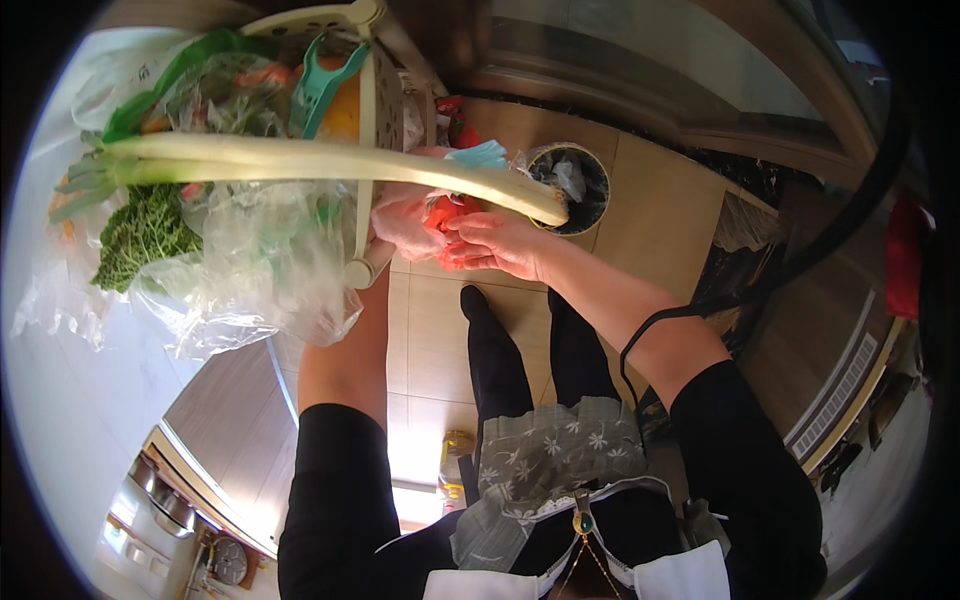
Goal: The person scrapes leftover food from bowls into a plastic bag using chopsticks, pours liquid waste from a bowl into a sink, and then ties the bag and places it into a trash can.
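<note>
My right hand (499,244) has its thumb and fingers around the edge of a crumpled red plastic bag (442,217). Against that bag lies a pale pink plastic bag (401,225), beside the cream basket's rim (367,97). Only a sliver of my left hand (381,251) shows, below the pink bag; its fingers are hidden. A long leek or large scallion (300,161) lies across the top of the basket, its root end reaching out above my right hand. Clear plastic bags (262,255), leafy greens (150,232) and a teal plastic handle (322,86) are at the basket.
A round bin with a black liner (585,195) stands on the tiled floor (645,210) beyond my right hand. A black cable (810,255) runs over my right forearm. On the floor near my legs stands a bottle with yellow contents (453,465). Metal bowls (169,506) sit at lower left.
</note>
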A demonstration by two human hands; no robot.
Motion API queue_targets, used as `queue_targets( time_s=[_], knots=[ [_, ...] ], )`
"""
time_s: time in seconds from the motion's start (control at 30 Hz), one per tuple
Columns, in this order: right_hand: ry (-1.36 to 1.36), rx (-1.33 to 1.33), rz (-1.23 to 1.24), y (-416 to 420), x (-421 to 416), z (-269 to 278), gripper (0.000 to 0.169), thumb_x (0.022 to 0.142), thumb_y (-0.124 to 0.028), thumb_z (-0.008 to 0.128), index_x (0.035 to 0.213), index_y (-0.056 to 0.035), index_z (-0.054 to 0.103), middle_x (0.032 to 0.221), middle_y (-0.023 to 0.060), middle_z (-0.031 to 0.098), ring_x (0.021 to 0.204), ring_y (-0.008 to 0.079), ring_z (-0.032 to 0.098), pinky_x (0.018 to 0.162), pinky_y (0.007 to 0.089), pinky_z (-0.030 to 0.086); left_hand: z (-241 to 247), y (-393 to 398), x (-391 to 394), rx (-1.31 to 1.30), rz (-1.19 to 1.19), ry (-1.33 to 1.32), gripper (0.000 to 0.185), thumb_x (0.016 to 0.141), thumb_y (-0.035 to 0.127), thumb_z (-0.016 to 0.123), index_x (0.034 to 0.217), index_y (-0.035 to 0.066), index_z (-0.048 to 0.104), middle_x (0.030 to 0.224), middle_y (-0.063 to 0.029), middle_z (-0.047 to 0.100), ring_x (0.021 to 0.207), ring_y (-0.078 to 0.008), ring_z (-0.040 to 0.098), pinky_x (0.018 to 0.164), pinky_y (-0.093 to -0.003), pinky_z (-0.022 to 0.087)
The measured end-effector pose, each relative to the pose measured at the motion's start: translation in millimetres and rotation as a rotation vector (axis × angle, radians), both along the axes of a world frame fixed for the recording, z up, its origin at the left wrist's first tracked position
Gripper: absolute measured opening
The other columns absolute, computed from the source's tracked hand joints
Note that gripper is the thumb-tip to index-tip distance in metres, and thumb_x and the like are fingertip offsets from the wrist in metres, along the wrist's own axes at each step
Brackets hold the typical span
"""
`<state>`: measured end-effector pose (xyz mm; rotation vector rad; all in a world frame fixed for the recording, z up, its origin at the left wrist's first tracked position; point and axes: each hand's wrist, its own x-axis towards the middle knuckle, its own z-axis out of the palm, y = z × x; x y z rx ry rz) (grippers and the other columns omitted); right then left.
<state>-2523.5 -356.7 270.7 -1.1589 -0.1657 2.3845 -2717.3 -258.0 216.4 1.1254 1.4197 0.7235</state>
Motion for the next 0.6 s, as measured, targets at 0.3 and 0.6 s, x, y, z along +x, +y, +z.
queue_targets(
  time_s=[0.3,0.6],
  knots=[
    [-0.043,-0.004,0.099,-16.7,-10.0,7.9,0.04,0.094,-0.024,0.053,0.13,-0.0068,0.046,0.119,0.0053,0.054,0.105,0.0175,0.054,0.091,0.0351,0.046,6.0,-5.8,-13.5,-0.011,0.095,-0.03,0.015,0.088,0.009,0.055,0.101,0.002,0.055,0.1,-0.0057,0.058,0.093,-0.0165,0.055,0.082,-0.0293,0.045],
    [-0.041,-0.095,0.152,-36.8,-29.1,26.0,0.043,0.095,-0.028,0.053,0.132,-0.0085,0.043,0.121,0.0046,0.053,0.108,0.0196,0.055,0.09,0.0366,0.047,91.0,-157.0,-69.1,-0.009,0.491,-0.054,0.009,0.086,0.007,0.055,0.092,0.001,0.058,0.09,-0.0052,0.061,0.083,-0.016,0.057,0.075,-0.0268,0.046]
  ],
)
